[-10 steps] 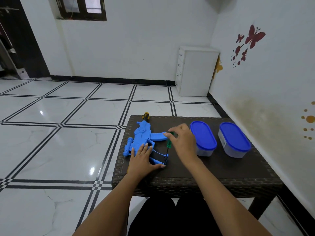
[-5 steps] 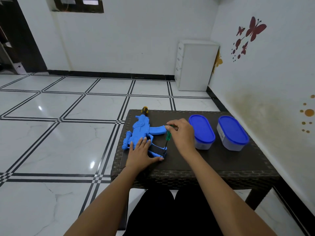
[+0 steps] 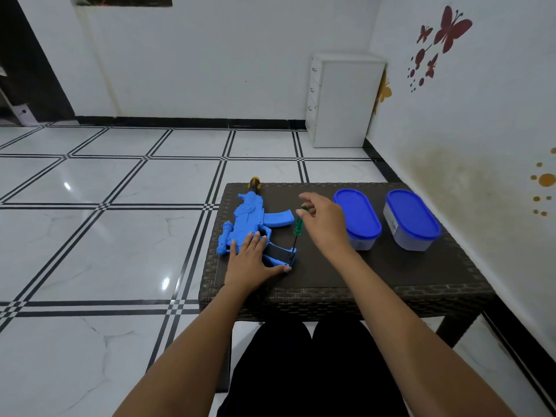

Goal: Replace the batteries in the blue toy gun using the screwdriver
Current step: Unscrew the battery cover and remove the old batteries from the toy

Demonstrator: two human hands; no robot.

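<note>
Blue toy gun (image 3: 246, 224), green-handled screwdriver (image 3: 298, 225)

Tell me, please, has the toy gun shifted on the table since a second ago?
No. The toy gun lies at the same spot by the table's left edge, left hand flat on it.

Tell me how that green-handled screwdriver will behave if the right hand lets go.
The screwdriver stands nearly upright on its thin tip at the toy gun's stock, so it would probably topple. Its rounded handle looks apt to roll on the table.
</note>
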